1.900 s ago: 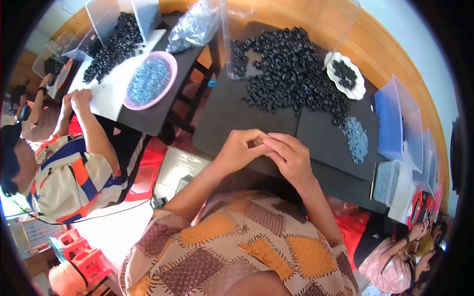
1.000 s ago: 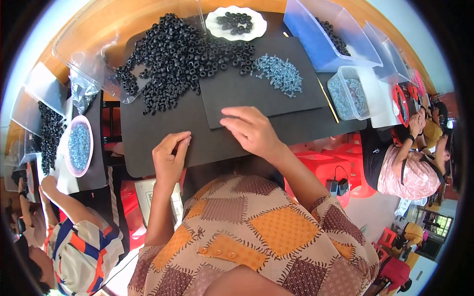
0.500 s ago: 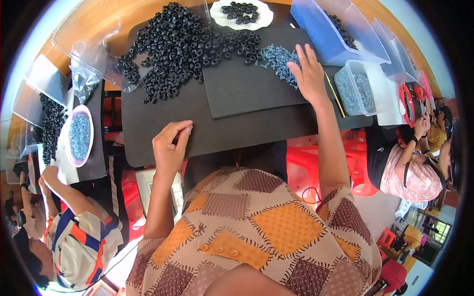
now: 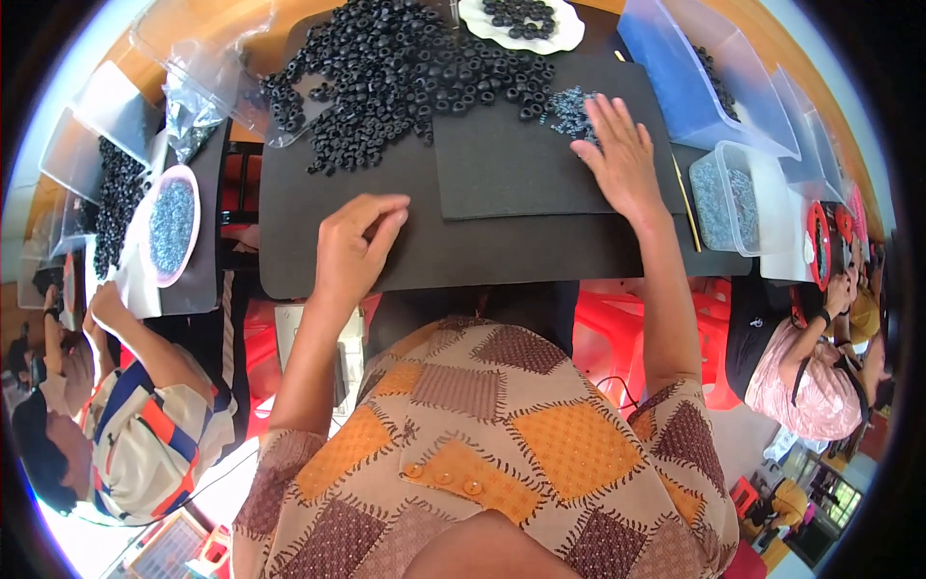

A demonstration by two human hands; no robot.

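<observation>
Left hand [image 4: 352, 253] rested on the dark mat [image 4: 318, 261], fingers loosely curled together, holding nothing. Black rings [image 4: 405, 68] lay heaped beyond. Right hand [image 4: 622, 159] reached forward, fingers spread flat, tips touching the grey screws [image 4: 571, 111].

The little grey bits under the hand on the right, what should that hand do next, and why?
Probably pinch up a few of the small grey pieces. The right hand lies flat and open with its fingertips at that little pile on the dark mat, holding nothing. The left hand waits near the mat's front edge, fingers curled, and the black rings lie heaped just beyond.
</observation>
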